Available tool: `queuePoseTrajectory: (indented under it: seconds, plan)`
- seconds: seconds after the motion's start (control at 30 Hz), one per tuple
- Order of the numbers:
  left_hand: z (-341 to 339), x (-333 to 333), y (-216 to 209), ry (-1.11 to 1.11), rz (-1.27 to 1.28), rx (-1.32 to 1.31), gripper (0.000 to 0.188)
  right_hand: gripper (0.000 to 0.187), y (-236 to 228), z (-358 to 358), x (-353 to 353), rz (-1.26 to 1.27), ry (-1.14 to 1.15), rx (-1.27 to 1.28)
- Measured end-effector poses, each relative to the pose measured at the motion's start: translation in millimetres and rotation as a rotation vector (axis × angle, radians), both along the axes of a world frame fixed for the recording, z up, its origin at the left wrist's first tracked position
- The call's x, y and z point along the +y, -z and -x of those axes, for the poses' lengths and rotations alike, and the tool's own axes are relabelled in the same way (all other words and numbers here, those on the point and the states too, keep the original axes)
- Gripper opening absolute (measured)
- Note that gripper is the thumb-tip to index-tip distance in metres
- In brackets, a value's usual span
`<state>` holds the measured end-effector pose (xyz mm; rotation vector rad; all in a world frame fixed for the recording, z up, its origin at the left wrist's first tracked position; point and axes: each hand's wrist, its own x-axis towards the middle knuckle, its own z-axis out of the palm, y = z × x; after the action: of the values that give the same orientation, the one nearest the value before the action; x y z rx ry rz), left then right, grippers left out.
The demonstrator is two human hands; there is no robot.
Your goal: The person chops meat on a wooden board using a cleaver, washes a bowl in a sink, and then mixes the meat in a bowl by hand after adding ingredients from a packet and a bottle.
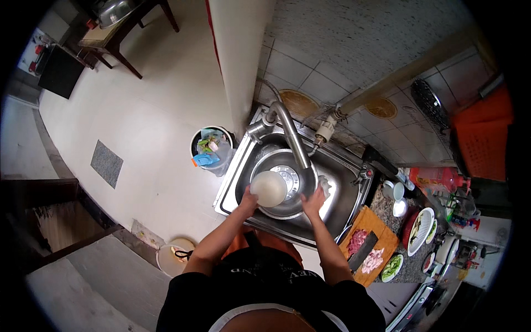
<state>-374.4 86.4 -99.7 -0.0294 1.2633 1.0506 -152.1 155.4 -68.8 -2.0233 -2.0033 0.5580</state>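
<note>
My left hand [249, 200] is closed on the left rim of a pale, round bowl [269, 188], held over a wide metal basin [258, 164]. The basin sits in the left part of the steel sink [345, 191], beneath a curved faucet [291, 130]. At the basin's right side is my right hand [313, 203], with its fingers curled. A crumpled greyish-white thing [325, 187], possibly a cloth, shows at those fingers; its kind is unclear. What the bowl contains, if anything, I cannot make out.
Right of the sink, a wooden cutting board [383, 226] bears cut meat and a cleaver [362, 252]. Beyond stand a white colander [421, 232] and a dish of green pieces [392, 268]. A lined bin [212, 148] stands left of the sink; a bucket [172, 259] is lower left.
</note>
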Motion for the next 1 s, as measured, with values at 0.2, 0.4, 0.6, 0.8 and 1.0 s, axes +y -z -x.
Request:
queuePoseTrajectory:
  seconds: [0.2, 0.4, 0.6, 0.8, 1.0]
  plan:
    - [-3.6, 0.4, -7.6, -0.034, 0.027, -0.081, 0.057, 0.048, -97.7, 165.9, 78.9, -0.031, -0.472, 0.768]
    - [6.7, 10.9, -4.5, 0.036, -0.011, -0.113, 0.051, 0.053, -86.6, 204.6, 76.4, -0.211, -0.69, 0.53]
    - [1.0, 39.1, -21.5, 0.004, 0.052, -0.045, 0.062, 0.048, -26.4, 133.4, 21.9, 0.334, -0.072, 0.904]
    - [-43.4, 47.2, 50.6, 0.21, -0.202, 0.016, 0.066, 0.057, 18.7, 90.8, 9.0, 0.59, -0.12, 0.805]
    - [-20.7, 94.3, 7.7, 0.242, -0.251, 0.26, 0.051, 0.06, -60.2, 79.2, 13.6, 0.325, -0.82, 0.189]
